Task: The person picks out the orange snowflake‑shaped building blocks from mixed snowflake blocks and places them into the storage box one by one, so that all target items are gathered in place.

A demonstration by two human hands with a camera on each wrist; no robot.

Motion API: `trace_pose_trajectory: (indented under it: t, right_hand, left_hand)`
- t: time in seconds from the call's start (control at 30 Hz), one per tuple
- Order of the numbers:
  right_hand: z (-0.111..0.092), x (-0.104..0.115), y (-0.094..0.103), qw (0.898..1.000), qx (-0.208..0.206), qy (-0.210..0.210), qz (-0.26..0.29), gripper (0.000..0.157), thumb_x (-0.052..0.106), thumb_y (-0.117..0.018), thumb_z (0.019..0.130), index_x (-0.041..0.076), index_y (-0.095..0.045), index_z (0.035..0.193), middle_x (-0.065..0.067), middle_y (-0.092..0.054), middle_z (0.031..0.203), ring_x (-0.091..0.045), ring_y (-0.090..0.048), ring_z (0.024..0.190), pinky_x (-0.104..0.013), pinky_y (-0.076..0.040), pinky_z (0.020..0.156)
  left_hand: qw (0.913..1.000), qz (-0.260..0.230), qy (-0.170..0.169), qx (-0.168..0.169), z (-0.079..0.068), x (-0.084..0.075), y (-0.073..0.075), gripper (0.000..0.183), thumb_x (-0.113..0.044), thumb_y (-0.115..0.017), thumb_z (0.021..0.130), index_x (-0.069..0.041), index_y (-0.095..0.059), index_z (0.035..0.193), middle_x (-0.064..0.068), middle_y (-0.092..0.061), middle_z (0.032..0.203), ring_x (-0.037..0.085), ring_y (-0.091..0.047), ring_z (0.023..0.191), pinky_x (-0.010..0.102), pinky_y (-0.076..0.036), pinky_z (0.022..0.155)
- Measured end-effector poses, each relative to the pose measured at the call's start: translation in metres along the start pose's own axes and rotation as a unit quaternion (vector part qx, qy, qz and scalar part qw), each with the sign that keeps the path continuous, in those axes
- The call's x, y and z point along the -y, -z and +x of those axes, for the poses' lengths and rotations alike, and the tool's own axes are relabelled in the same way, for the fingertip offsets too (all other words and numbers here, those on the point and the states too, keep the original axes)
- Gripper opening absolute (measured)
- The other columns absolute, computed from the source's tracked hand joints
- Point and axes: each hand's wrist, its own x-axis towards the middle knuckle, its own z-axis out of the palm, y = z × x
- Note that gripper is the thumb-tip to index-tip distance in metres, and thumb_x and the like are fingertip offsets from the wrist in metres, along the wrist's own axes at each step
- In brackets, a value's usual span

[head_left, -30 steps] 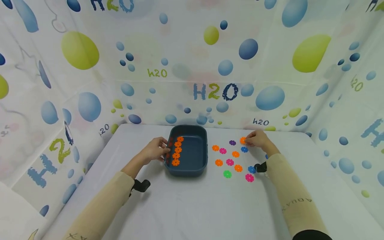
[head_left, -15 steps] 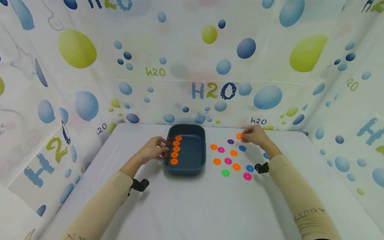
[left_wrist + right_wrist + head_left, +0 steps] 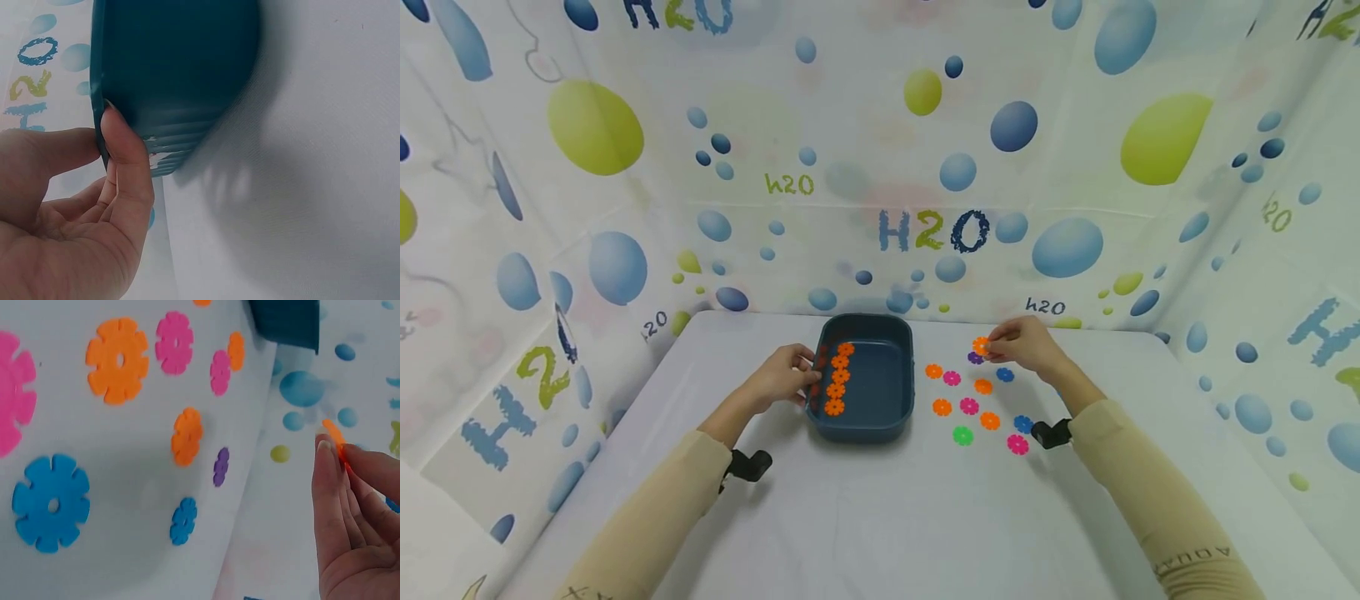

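In the head view a dark blue plastic tub [image 3: 882,379] stands on the table. A row of several orange flower-shaped discs [image 3: 837,390] lies along its left side. My left hand [image 3: 775,379] pinches the tub's left rim between thumb and fingers; the left wrist view shows this grip on the rim [image 3: 98,81]. My right hand [image 3: 1030,344] pinches an orange flower-shaped disc [image 3: 980,344] by its edge, above the table and to the right of the tub. Fingertips hide part of that disc. Just below it a purple disc [image 3: 975,357] is partly covered.
Right of the tub, loose discs lie spread flat: orange [image 3: 990,421], pink [image 3: 969,406], blue [image 3: 1004,375] and a green one [image 3: 962,436]. A white cloth covers the table [image 3: 865,517]. A patterned curtain [image 3: 850,125] hangs behind and at both sides.
My right hand has lifted the orange disc from the far right of the group and carried it left towards the tub. The left hand keeps its hold on the rim.
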Motion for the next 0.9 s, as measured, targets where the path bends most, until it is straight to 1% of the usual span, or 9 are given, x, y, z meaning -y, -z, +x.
trace_pose_trajectory:
  t: [0.03,0.23,0.37,0.53,0.63,0.77,0.83,0.9]
  right_hand:
    - [0.000,0.002,-0.002,1.000,0.004,0.003,0.002,0.026,0.011,-0.063,0.103,-0.007,-0.063,0.121,-0.023,-0.070,0.112,-0.032,-0.073,0.100,-0.046,-0.056,0.097]
    - [-0.002,0.014,-0.013,0.999,0.021,0.025,0.016,0.024,0.010,-0.064,0.102,-0.007,-0.065,0.119,-0.022,-0.072,0.108,-0.038,-0.072,0.103,-0.038,-0.059,0.090]
    - [-0.003,0.020,-0.021,0.998,0.029,0.046,0.022,0.022,0.009,-0.065,0.101,-0.008,-0.066,0.116,-0.021,-0.073,0.104,-0.038,-0.073,0.099,-0.041,-0.059,0.090]
    - [-0.004,0.034,-0.033,0.997,0.038,0.068,0.006,0.022,0.012,-0.066,0.101,-0.006,-0.067,0.114,-0.019,-0.074,0.102,-0.029,-0.075,0.092,-0.039,-0.060,0.089]
    - [-0.005,0.045,-0.041,0.996,0.047,0.079,0.002,0.021,0.012,-0.067,0.100,-0.005,-0.068,0.113,-0.017,-0.074,0.099,-0.025,-0.076,0.088,-0.040,-0.060,0.090]
    - [-0.003,0.060,-0.052,0.993,0.058,0.095,0.026,0.016,0.006,-0.067,0.099,-0.007,-0.068,0.108,-0.019,-0.073,0.096,-0.025,-0.076,0.085,-0.048,-0.059,0.090]
    - [-0.003,0.067,-0.058,0.992,0.064,0.103,0.036,0.015,0.003,-0.066,0.098,-0.009,-0.068,0.107,-0.021,-0.073,0.095,-0.026,-0.076,0.084,-0.047,-0.060,0.088]
    - [-0.001,0.074,-0.063,0.991,0.069,0.106,0.040,0.014,0.002,-0.067,0.098,-0.008,-0.068,0.106,-0.020,-0.073,0.095,-0.028,-0.076,0.084,-0.042,-0.061,0.084]
  left_hand:
    - [1.0000,0.000,0.000,0.000,0.000,0.000,0.000,0.041,-0.005,-0.058,0.103,0.011,-0.042,0.137,0.015,-0.052,0.101,0.023,-0.060,0.081,0.034,-0.061,0.064]
    - [1.0000,0.001,0.002,-0.002,-0.001,0.000,0.001,0.041,-0.005,-0.058,0.103,0.011,-0.042,0.137,0.015,-0.052,0.101,0.023,-0.060,0.081,0.034,-0.061,0.065]
    - [1.0000,0.002,0.002,-0.001,0.000,0.000,0.001,0.041,-0.006,-0.059,0.103,0.011,-0.043,0.137,0.015,-0.052,0.101,0.022,-0.060,0.081,0.033,-0.061,0.064]
    - [1.0000,-0.001,0.001,-0.002,0.000,-0.001,0.000,0.041,-0.006,-0.058,0.103,0.010,-0.042,0.137,0.015,-0.052,0.100,0.022,-0.059,0.078,0.032,-0.060,0.063]
    - [1.0000,-0.003,0.002,-0.001,-0.001,-0.002,0.000,0.041,-0.005,-0.058,0.104,0.011,-0.042,0.138,0.014,-0.051,0.100,0.021,-0.059,0.077,0.031,-0.060,0.061]
    - [1.0000,-0.001,0.004,0.001,-0.002,-0.004,0.000,0.041,-0.005,-0.057,0.103,0.011,-0.042,0.138,0.014,-0.052,0.099,0.020,-0.059,0.077,0.031,-0.059,0.061]
    - [1.0000,0.001,0.004,0.002,-0.002,-0.005,-0.001,0.041,-0.005,-0.058,0.103,0.011,-0.042,0.137,0.014,-0.052,0.099,0.020,-0.059,0.077,0.031,-0.060,0.062]
    - [1.0000,0.003,0.005,0.003,-0.003,-0.005,-0.001,0.041,-0.005,-0.057,0.103,0.011,-0.042,0.137,0.014,-0.051,0.099,0.020,-0.059,0.077,0.031,-0.060,0.062]
